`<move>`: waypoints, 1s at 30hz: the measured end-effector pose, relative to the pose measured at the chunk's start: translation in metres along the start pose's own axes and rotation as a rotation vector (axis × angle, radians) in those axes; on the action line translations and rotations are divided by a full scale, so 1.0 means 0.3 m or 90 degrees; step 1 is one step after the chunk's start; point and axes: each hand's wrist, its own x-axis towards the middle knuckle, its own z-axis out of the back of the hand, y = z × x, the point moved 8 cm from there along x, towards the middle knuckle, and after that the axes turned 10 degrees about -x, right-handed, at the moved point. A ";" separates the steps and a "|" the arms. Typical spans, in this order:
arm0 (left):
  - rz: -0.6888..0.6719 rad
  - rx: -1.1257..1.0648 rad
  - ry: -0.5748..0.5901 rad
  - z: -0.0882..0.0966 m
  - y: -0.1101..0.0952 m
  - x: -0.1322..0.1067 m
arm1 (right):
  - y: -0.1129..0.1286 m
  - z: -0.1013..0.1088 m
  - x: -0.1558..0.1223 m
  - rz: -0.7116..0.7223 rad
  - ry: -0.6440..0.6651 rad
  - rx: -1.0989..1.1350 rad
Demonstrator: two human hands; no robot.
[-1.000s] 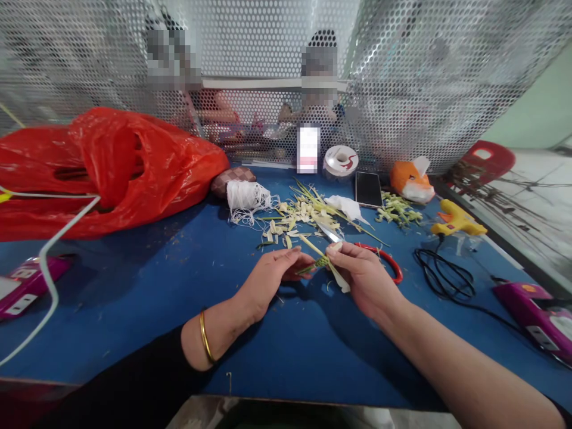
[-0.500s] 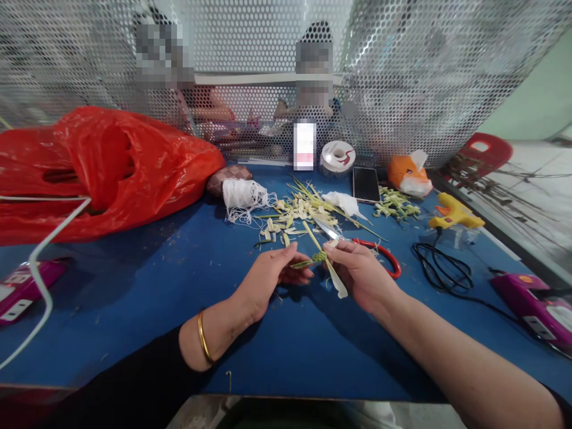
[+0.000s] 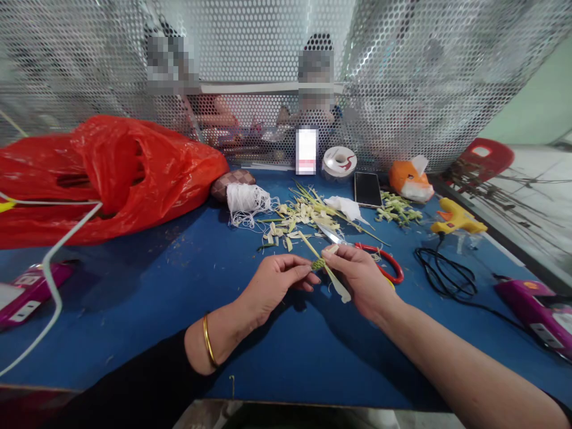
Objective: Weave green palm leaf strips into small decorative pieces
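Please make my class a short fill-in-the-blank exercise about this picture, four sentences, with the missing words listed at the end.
1. The left hand and the right hand hold a small woven piece whose braided part is ____ in colour.
2. The bangle is worn on the ____ wrist.
3. The body of the glue gun is mostly ____.
4. The large plastic bag at the left of the picture is ____.

Missing words: green; left; yellow; red.
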 end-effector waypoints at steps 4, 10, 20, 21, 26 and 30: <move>-0.028 0.042 0.015 -0.010 -0.005 0.003 | 0.001 -0.015 -0.001 0.004 0.013 -0.024; -0.191 0.297 0.021 -0.017 -0.056 -0.011 | 0.037 -0.043 -0.014 0.067 0.014 -0.089; -0.263 0.413 -0.009 -0.014 -0.083 -0.034 | -0.006 -0.037 -0.007 -0.011 0.027 0.025; -0.258 0.402 -0.003 -0.014 -0.079 -0.033 | -0.011 -0.036 -0.005 -0.019 0.029 0.034; -0.283 0.502 -0.005 -0.032 -0.090 -0.040 | -0.008 -0.035 -0.002 -0.007 0.033 0.022; -0.293 0.535 -0.008 -0.037 -0.098 -0.040 | 0.014 -0.043 -0.008 0.027 0.041 -0.013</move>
